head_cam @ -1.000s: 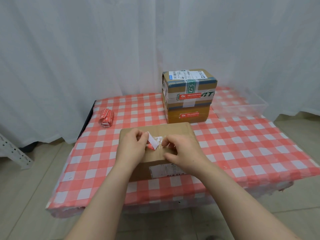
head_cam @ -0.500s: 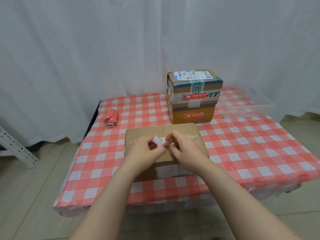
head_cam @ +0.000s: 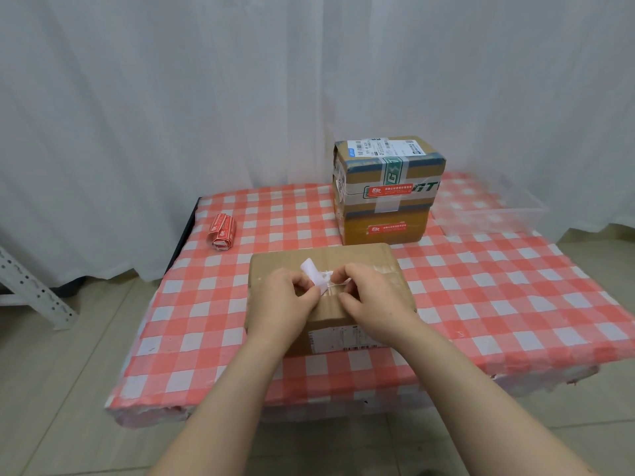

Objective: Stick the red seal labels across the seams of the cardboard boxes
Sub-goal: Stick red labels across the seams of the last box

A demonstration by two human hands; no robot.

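A flat brown cardboard box lies near the table's front, with a shipping slip on its near side. Both hands rest on its top. My left hand and my right hand pinch a small label strip between their fingertips; only its white backing side shows, curling upward. Behind stand two stacked boxes, each with a red seal label on its front. A roll of red seal labels lies at the back left of the table.
The table wears a red-and-white checked cloth. A clear plastic tray sits at the back right beside the stacked boxes. White curtains hang behind. A white perforated metal bracket leans on the floor at the left.
The hands have closed in together over the box top. The strip, whose red edge showed a second ago, now shows only white and sticks up between the fingertips.
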